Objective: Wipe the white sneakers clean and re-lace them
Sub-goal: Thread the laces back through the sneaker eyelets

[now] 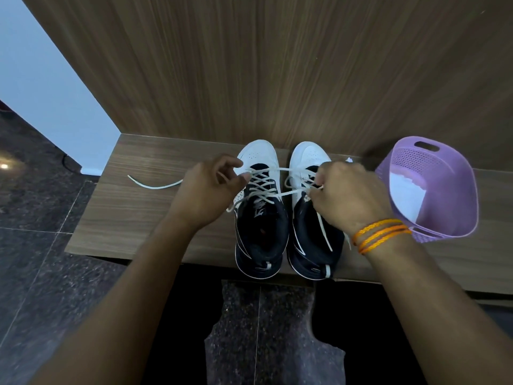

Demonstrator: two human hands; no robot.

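Sneakers (pixel 259 154) stand side by side on the counter (pixel 125 212), toes to 12 o'clock near the wood wall (pixel 277 65). A white lace (pixel 280 168) runs taut across both, criss-crossed on the left shoe. The left grip (pixel 211 190) pinches it between thumb and forefinger; the right grip (pixel 349 198) is curled round it over the right shoe. A loose lace end (pixel 155 186) trails to 9 o'clock. At 3 o'clock sits a purple basket (pixel 455 190) holding a white cloth (pixel 405 195).

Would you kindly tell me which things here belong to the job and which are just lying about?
Job: left sneaker, right sneaker, white lace, left hand, right hand (both pinching lace), white cloth.
Lying about: purple basket (holds the cloth), orange wrist threads, wooden ledge.
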